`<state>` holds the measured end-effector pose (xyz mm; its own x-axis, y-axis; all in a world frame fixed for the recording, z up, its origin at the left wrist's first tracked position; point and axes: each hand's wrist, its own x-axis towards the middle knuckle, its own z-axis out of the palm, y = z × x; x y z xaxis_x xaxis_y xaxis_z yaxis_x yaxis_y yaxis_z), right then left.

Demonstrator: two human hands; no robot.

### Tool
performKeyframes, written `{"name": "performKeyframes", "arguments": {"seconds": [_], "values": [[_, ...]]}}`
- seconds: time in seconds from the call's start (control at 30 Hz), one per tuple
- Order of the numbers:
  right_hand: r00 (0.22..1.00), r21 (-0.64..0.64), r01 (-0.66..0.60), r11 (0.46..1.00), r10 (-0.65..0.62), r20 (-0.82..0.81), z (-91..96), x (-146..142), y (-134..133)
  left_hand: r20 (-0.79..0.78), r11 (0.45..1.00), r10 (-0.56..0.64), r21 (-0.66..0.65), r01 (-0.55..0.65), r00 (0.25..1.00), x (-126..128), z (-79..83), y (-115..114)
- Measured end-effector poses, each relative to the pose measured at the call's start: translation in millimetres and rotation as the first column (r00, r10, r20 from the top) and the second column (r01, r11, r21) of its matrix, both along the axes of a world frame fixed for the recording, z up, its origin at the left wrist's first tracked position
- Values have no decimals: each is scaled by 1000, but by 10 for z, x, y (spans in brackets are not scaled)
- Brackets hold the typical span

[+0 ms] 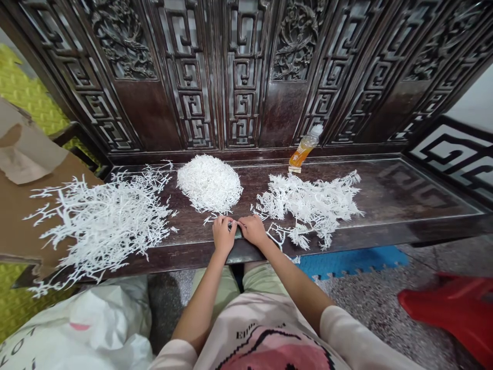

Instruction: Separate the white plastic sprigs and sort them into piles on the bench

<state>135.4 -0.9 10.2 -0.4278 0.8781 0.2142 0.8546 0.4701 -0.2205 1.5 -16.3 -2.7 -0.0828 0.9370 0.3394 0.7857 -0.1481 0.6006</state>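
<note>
Pale T-shirt with a pink print [265,344] fills the bottom of view. Above it, the left hand [224,234] and right hand [252,229] rest at the edge of a dark carved-wood worktop [404,195], fingers [225,222] curled narrowly together; anything held is too small to tell. Just beyond lie a round heap of fine white shreds [210,183], a branching white strip pile [102,226] leftward and another branching white strip pile [308,205] rightward.

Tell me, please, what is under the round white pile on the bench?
The round white pile of strips lies on the dark wooden bench. The bench top beneath it is covered and cannot be seen.
</note>
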Motion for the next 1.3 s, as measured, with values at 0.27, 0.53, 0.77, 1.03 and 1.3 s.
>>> {"name": "performKeyframes", "arguments": {"seconds": [0.27, 0.53, 0.77, 1.03, 1.3], "values": [[998, -18, 62, 998, -61, 6, -11, -8, 6, -158, 1000, -28, -4, 28, 987, 48, 60, -38], [1000, -8, -15, 1000, 15, -20, 7, -7, -9, -133, 998, 63, -18, -66, 989, 50, 60, -47], [999, 22, -32, 999, 32, -24, 10, -2, -17, -120, 999, 33, 31, -29, 992, 47, 65, -62], [998, 46, 54, 997, -55, 4, -5, -24, -22, -177, 996, 89, 28, -85, 980, 76, 73, -92], [992, 35, 125, 991, -126, 9, 9, -43, -40, -233, 999, 32, -15, -37, 972, 97, 87, -55]]}}
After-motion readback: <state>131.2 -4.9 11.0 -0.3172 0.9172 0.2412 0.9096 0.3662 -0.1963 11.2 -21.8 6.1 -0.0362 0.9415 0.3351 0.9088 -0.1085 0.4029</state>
